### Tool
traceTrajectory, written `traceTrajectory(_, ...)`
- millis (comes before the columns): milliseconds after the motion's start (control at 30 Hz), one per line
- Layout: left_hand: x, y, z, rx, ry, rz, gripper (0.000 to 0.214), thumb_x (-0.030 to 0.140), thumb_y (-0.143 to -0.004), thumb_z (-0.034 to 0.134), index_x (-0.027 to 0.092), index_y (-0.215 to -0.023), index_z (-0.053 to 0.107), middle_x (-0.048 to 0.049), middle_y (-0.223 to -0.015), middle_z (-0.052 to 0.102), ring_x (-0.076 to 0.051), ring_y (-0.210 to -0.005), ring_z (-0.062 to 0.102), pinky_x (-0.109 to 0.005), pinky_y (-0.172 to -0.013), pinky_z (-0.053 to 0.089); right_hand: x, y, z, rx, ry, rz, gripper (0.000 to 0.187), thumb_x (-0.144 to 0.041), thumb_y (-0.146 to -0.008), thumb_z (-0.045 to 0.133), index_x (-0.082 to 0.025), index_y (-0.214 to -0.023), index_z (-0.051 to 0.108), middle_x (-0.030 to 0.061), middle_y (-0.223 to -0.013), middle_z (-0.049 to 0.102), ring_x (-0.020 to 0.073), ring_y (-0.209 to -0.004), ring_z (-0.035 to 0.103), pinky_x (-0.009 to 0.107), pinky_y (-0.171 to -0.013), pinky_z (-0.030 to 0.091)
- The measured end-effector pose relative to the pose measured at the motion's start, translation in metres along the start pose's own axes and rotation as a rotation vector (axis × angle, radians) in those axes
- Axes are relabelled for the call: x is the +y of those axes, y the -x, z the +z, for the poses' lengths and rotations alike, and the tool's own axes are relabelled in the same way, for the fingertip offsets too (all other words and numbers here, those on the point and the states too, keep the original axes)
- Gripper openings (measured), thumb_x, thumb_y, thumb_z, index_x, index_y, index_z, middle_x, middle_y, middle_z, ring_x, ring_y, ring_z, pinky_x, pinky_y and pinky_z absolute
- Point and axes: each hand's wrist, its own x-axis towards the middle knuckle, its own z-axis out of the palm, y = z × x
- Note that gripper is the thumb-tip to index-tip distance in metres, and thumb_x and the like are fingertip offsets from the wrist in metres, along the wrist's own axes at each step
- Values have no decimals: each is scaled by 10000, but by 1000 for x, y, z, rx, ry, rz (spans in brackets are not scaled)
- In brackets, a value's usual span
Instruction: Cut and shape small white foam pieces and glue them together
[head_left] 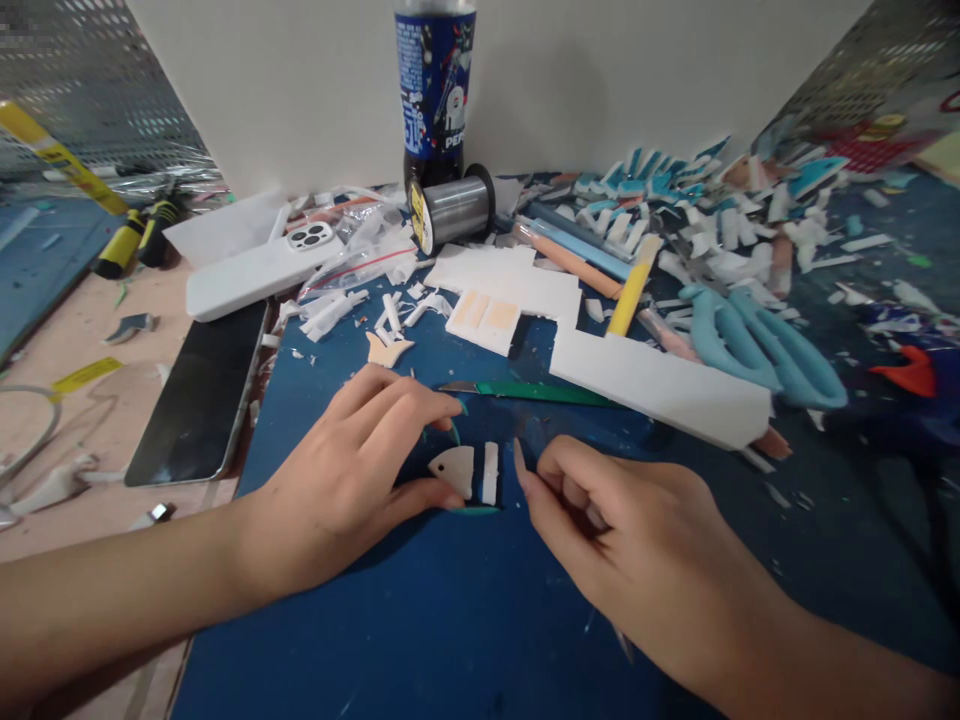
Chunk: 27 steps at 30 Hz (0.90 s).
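Note:
My left hand (367,460) rests on the blue mat (420,620) with its fingers apart and long teal nails. Its thumb touches a small white fish-head-shaped piece (456,472) with a dark eye hole. Beside that piece lies a narrow white strip (490,473), a small gap between them. To the right, my right hand (637,530) is closed in a pinch, apart from both pieces. A thin pale edge shows at its thumb tip; I cannot tell whether it is a nail or a held piece. A slim pointed tip (624,645) shows beneath that hand.
A green-handled craft knife (540,392) lies behind my hands. Beyond it are a white foam sheet (660,385), blue scissors (772,345), a wire spool (454,212), a Pepsi bottle (435,90) and scattered scraps. Phones (199,390) lie at left.

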Motion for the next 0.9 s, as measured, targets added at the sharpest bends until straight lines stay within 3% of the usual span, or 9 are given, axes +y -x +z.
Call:
traceTrajectory(133, 0, 0, 1, 4, 9, -5, 368, 232, -844, 697, 117, -1112, 473, -69, -978, 614, -208, -912, 502, -327, -790, 455, 4, -2, -2, 5, 97, -53, 284, -219, -887, 437, -228, -627, 324, -77, -435, 342, 71, -310, 371, 214, -366, 215)
traceTrajectory(500, -1, 2, 2, 7, -7, 8, 377, 255, -851, 689, 104, -1117, 469, -74, -976, 609, -211, -910, 492, -337, -790, 454, 8, 0, -4, 131, 385, -165, 274, -233, -911, 379, -207, -642, 420, -76, -427, 300, 91, -285, 336, 238, -350, 181)
traceTrajectory(700, -1, 2, 2, 2, 18, -12, 368, 241, -865, 672, 134, -1137, 448, -78, -992, 603, -220, -919, 491, -349, -784, 468, 8, -4, -5, 190, 421, -199, 307, -210, -907, 432, -200, -601, 428, -54, -437, 329, 101, -332, 375, 266, -371, 212)
traceTrajectory(800, -1, 2, 1, -4, 19, -21, 389, 232, -847, 691, 139, -1135, 447, -84, -1005, 593, -227, -930, 499, -357, -794, 476, 9, -7, -11, 256, 349, -181, 204, -193, -899, 478, -179, -696, 492, -2, -532, 480, 141, -470, 523, 275, -454, 354)
traceTrajectory(867, 0, 1, 0, -19, 23, -29, 399, 247, -839, 699, 146, -1128, 442, -85, -1013, 592, -231, -942, 510, -365, -808, 481, 10, -9, -17, 380, 291, -179, 63, -189, -879, 505, -141, -874, 544, 100, -744, 610, 218, -703, 625, 341, -652, 486)
traceTrajectory(900, 0, 1, 0, -22, 28, -31, 394, 255, -838, 699, 150, -1115, 440, -84, -1010, 593, -233, -942, 516, -368, -808, 485, 11, -9, -20, 439, 249, -181, 130, -185, -869, 515, -128, -981, 546, 160, -900, 637, 265, -858, 636, 398, -772, 501)
